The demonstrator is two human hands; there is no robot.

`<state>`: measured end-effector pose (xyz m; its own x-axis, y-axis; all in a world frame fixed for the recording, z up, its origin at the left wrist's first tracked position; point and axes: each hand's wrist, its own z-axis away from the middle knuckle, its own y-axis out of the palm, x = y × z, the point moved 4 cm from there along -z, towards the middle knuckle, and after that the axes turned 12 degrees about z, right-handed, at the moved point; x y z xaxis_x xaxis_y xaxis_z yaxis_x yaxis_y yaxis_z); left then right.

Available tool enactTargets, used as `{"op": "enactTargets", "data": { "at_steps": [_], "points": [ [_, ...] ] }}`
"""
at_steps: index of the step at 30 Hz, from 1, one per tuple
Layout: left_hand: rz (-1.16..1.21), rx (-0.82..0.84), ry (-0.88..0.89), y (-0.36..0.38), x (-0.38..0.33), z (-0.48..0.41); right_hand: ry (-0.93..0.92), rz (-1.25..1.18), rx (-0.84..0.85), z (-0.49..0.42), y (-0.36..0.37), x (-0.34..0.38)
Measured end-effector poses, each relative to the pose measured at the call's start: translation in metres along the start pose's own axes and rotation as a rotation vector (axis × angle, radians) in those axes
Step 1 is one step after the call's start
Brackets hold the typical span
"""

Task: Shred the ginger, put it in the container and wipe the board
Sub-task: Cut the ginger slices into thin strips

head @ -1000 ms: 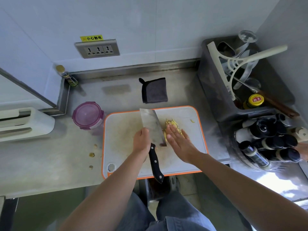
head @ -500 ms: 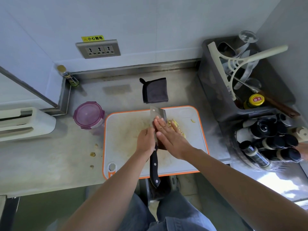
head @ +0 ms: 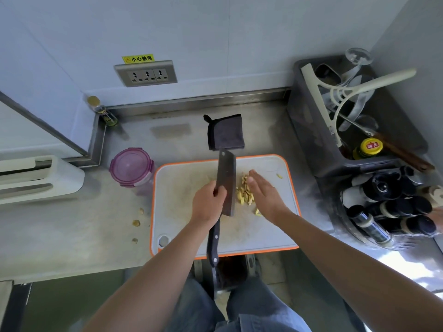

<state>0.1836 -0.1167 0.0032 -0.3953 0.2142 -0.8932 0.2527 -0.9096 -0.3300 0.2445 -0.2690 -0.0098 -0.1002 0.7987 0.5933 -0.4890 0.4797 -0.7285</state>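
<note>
Steel counter (head: 72,236) carries the board (head: 182,188) at its front edge; left hand (head: 207,204) grips the cleaver (head: 226,178), ginger (head: 244,192) lying between blade and flat, straight-fingered right hand (head: 266,195).

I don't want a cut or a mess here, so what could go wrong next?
The open right hand lies beside the pale shredded ginger, near the dark steel cleaver that the left hand grips. Sweeping the shreds onto the blade could nick fingers. The round purple-lidded container is closed, so ginger carried over may spill onto the steel counter, where scraps already lie.
</note>
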Motion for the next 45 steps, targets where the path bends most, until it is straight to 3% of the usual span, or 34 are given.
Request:
{"op": "enactTargets", "data": {
  "at_steps": [2, 5, 9, 11, 14, 19, 20, 22, 24, 25, 27, 29, 32, 38, 43, 45],
  "points": [
    [-0.266, 0.046, 0.206, 0.001, -0.007, 0.001, 0.140, -0.278, -0.086, -0.002, -0.016, 0.011],
    [-0.677, 0.097, 0.431, 0.010, -0.019, 0.006, 0.361, -0.622, 0.018, -0.006, -0.028, 0.025],
    [-0.884, 0.065, 0.551, 0.015, -0.019, 0.006, 0.480, -0.771, -0.070, -0.005, -0.031, 0.019],
    [-0.836, -0.012, 0.506, 0.010, -0.014, 0.005, 0.532, -0.781, -0.126, -0.004, -0.030, 0.009],
    [-0.751, -0.178, 0.292, -0.006, -0.008, 0.002, 0.580, -0.852, -0.158, 0.000, -0.032, -0.002],
    [-0.808, 0.081, 0.073, -0.007, 0.003, 0.005, 0.579, -0.944, -0.122, -0.004, -0.028, -0.008],
    [-0.860, 0.079, 0.084, -0.007, 0.003, 0.006, 0.596, -0.891, -0.109, -0.007, -0.027, -0.011],
    [-1.005, 0.057, 0.146, -0.007, 0.002, 0.010, 0.577, -0.499, -0.190, -0.010, -0.033, -0.018],
    [-1.061, 0.041, 0.183, -0.009, 0.003, 0.011, 0.305, -0.145, -0.364, -0.008, -0.043, -0.009],
    [-1.063, 0.034, 0.190, -0.010, 0.003, 0.011, 0.116, -0.047, -0.366, -0.006, -0.042, 0.002],
    [-1.079, 0.025, 0.194, -0.012, 0.002, 0.011, -0.207, 0.159, -0.148, -0.001, -0.021, 0.026],
    [-1.095, 0.017, 0.205, -0.012, 0.002, 0.011, -0.393, 0.412, 0.083, 0.005, 0.008, 0.038],
    [-1.115, 0.001, 0.234, -0.018, 0.002, 0.013, -0.397, 0.604, 0.154, 0.002, 0.021, 0.036],
    [-1.156, -0.003, 0.243, -0.033, 0.012, 0.024, -0.108, 0.794, 0.154, -0.015, 0.006, -0.003],
    [-1.113, -0.027, 0.203, -0.036, 0.012, 0.026, -0.460, 0.682, 0.201, 0.007, 0.031, 0.047],
    [-1.090, -0.052, 0.188, -0.040, 0.014, 0.026, -0.454, 0.731, 0.192, 0.006, 0.034, 0.047]
  ]
}}
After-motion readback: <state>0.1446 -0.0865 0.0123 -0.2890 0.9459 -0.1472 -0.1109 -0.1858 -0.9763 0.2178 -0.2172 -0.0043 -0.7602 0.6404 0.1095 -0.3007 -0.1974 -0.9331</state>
